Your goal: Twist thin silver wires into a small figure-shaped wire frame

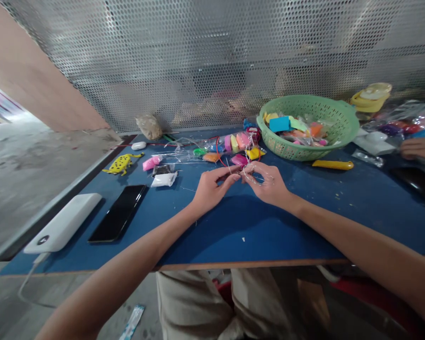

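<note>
Wire (248,153) btwn L hand (212,188), R hand (268,183) — one end up/away, axis unclear

A thin, silvery wire (245,176) is bent into loose loops, with a twisted-looking strand rising from them and a slender, straight end jutting leftward. It is held up over the blue table (255,226), between the near and far edges, well in from the left edge.

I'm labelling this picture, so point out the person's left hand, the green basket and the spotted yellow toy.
left hand (212,186): head view, on the back of the hand
green basket (276,144): head view, on its outer front wall
spotted yellow toy (122,164): head view, on its back
</note>
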### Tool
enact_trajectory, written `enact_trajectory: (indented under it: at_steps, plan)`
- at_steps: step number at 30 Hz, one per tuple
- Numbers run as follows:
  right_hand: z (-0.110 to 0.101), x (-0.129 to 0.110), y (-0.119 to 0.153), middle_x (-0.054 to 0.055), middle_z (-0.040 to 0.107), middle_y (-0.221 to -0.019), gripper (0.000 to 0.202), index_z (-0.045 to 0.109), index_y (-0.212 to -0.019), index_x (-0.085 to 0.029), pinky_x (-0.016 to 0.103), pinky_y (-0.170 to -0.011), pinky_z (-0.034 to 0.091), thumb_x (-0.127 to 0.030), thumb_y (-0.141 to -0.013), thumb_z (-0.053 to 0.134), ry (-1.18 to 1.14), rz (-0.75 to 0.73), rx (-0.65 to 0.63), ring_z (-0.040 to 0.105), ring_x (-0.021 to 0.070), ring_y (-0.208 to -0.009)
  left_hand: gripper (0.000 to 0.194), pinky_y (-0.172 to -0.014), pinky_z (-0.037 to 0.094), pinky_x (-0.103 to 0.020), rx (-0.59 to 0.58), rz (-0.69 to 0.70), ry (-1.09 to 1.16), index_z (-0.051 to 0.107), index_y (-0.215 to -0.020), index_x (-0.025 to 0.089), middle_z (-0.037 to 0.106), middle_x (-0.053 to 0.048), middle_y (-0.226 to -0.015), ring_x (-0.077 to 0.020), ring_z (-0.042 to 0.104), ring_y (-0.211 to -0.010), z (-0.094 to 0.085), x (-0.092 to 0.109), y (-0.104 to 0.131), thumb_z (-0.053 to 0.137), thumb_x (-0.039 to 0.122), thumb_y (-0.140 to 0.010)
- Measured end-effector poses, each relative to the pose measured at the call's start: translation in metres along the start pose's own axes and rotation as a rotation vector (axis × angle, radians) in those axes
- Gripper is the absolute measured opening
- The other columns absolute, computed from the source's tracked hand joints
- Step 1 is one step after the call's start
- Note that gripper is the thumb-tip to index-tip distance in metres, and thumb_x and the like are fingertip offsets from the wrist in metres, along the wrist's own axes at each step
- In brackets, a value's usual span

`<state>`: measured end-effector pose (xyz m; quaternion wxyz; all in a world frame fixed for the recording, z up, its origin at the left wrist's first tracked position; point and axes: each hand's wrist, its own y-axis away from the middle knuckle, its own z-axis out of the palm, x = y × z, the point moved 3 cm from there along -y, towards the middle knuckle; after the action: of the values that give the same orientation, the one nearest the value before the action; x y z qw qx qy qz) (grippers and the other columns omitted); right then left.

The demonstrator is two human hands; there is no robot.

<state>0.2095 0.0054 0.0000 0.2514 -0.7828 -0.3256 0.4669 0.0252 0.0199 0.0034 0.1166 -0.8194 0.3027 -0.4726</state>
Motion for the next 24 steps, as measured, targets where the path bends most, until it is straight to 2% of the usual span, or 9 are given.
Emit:
enact_trajectory:
  at_steps: [2,9,16,20,24]
  plan:
    - [0.0001,0.0030,-0.0006,0.003,0.068,-0.081,0.015,0.062,-0.086,-0.023,0.034,-0.076,0.052,-0.030,-0.097,0.055,-0.014,0.023,-0.018,0.064,0.0189,-0.077,0.040,-0.078,0.057,-0.028,-0.008,-0.050,0.044,0.071,-0.123,0.018,0.078,-0.006,-0.102,-0.0175,0.071,-0.084,0.0023,-0.0042,0.0004,0.067,0.042,-0.091]
    - [0.0005,-0.0016,-0.0014,0.001,0.068,-0.075,0.022,0.061,-0.077,-0.023,0.034,-0.075,0.050,-0.029,-0.097,0.055,-0.016,0.068,0.012,0.065,0.0184,-0.074,0.025,-0.074,0.056,-0.027,-0.047,-0.093,0.101,0.078,-0.096,0.019,0.078,-0.004,-0.090,-0.0161,0.070,-0.078,0.0052,-0.0101,0.0011,0.068,0.040,-0.090]
    - [0.0026,-0.0038,-0.0015,0.003,0.068,-0.080,0.016,0.060,-0.081,-0.023,0.035,-0.078,0.049,-0.025,-0.096,0.056,0.069,0.019,0.026,0.064,0.0205,-0.079,0.026,-0.072,0.057,-0.026,-0.052,-0.090,0.132,0.075,-0.094,0.018,0.077,-0.004,-0.085,-0.0159,0.070,-0.077,0.0051,-0.0053,0.0032,0.065,0.041,-0.092]
    - [0.0032,-0.0022,-0.0020,0.004,0.068,-0.082,0.015,0.060,-0.081,-0.023,0.036,-0.080,0.048,-0.024,-0.096,0.056,0.090,-0.007,0.036,0.063,0.0210,-0.082,0.027,-0.071,0.057,-0.026,-0.056,-0.066,0.084,0.075,-0.090,0.017,0.076,-0.004,-0.082,-0.0154,0.070,-0.075,0.0043,-0.0041,0.0027,0.063,0.041,-0.094]
    - [0.0008,0.0040,-0.0045,0.002,0.067,-0.077,0.021,0.061,-0.076,-0.022,0.034,-0.079,0.048,-0.028,-0.096,0.056,0.014,0.090,-0.024,0.064,0.0198,-0.079,0.033,-0.070,0.055,-0.024,-0.103,-0.014,-0.038,0.076,-0.094,0.017,0.077,-0.004,-0.084,-0.0149,0.070,-0.075,0.0009,-0.0029,-0.0003,0.054,0.041,-0.099]
